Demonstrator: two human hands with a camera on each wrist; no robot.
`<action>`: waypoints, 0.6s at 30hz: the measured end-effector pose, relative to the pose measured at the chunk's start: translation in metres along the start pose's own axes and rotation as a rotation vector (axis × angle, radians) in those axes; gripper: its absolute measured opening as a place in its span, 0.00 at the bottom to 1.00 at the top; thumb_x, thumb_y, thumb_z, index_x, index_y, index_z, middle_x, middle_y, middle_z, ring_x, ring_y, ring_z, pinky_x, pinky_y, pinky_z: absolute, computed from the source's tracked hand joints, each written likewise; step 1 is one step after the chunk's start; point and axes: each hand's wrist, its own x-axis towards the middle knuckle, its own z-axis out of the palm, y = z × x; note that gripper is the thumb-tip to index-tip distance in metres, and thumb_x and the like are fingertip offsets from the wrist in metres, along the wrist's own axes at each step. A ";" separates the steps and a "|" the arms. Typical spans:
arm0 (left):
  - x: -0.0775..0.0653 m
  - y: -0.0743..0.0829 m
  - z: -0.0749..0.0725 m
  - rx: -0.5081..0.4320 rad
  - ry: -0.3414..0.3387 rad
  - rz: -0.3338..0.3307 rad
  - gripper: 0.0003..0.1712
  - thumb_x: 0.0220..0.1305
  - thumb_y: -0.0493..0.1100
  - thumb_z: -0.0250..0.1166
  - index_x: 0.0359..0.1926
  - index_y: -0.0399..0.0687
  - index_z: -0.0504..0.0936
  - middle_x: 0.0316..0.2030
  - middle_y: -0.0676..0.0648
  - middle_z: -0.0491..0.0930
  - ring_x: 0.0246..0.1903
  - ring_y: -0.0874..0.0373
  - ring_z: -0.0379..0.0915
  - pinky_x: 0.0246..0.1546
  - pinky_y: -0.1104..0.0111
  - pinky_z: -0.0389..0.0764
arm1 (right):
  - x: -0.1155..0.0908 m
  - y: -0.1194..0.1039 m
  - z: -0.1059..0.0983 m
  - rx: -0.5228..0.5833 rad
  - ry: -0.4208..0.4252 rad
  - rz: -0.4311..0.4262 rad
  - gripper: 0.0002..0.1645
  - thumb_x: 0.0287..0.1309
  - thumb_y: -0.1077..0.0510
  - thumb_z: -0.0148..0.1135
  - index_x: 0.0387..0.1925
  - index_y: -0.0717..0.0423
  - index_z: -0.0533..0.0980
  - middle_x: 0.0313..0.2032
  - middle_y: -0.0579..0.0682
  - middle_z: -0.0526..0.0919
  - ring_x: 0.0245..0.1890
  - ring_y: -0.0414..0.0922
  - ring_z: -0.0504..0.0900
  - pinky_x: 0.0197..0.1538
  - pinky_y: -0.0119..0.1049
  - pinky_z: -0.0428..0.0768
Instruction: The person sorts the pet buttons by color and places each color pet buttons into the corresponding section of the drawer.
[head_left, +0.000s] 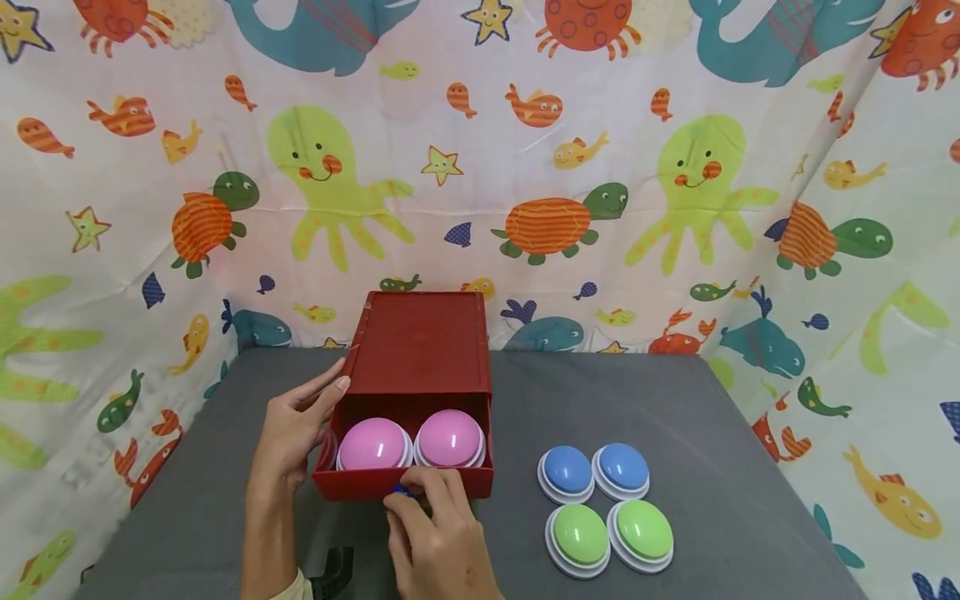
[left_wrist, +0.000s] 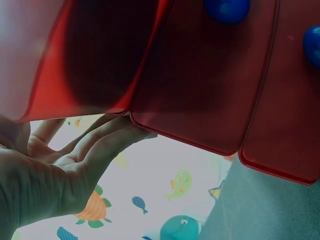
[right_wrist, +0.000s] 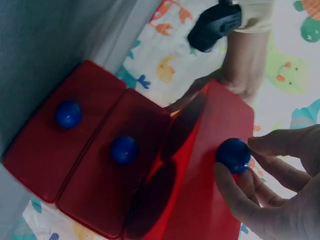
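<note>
A red drawer box (head_left: 423, 342) stands near the back of the table, its top drawer (head_left: 468, 483) pulled out. Two pink dome lights with white rims, a left one (head_left: 372, 444) and a right one (head_left: 450, 437), lie inside that drawer. My right hand (head_left: 442, 533) pinches the drawer's blue knob (right_wrist: 233, 155) between thumb and fingers. Against the box's left side rests my left hand (head_left: 288, 433), its fingers extended along the wall. In the right wrist view two lower drawers show, each with a blue knob (right_wrist: 124, 150).
To the right of the box, two blue dome lights (head_left: 567, 469) sit behind two green ones (head_left: 581, 534) on the dark grey table (head_left: 720, 467). A cloth with sea animals (head_left: 450, 208) hangs behind and at both sides.
</note>
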 end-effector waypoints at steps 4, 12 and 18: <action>0.001 0.001 0.000 -0.007 -0.002 -0.005 0.37 0.71 0.65 0.64 0.76 0.68 0.69 0.76 0.40 0.69 0.70 0.35 0.73 0.64 0.49 0.79 | 0.005 0.005 0.005 -0.045 0.019 -0.011 0.14 0.42 0.62 0.84 0.32 0.50 0.87 0.42 0.47 0.83 0.44 0.39 0.76 0.44 0.26 0.88; 0.002 0.004 -0.001 -0.047 -0.016 -0.012 0.36 0.71 0.64 0.64 0.76 0.65 0.70 0.77 0.41 0.68 0.70 0.36 0.74 0.62 0.51 0.80 | 0.029 0.025 0.022 -0.046 -0.023 0.058 0.08 0.52 0.64 0.79 0.33 0.50 0.88 0.41 0.44 0.86 0.43 0.41 0.77 0.47 0.28 0.87; 0.003 0.002 -0.002 -0.095 -0.040 -0.001 0.36 0.71 0.63 0.65 0.76 0.63 0.70 0.77 0.43 0.66 0.70 0.38 0.74 0.61 0.48 0.81 | 0.043 0.037 0.034 -0.042 -0.050 0.093 0.06 0.56 0.65 0.77 0.35 0.52 0.89 0.43 0.45 0.86 0.44 0.43 0.78 0.47 0.30 0.87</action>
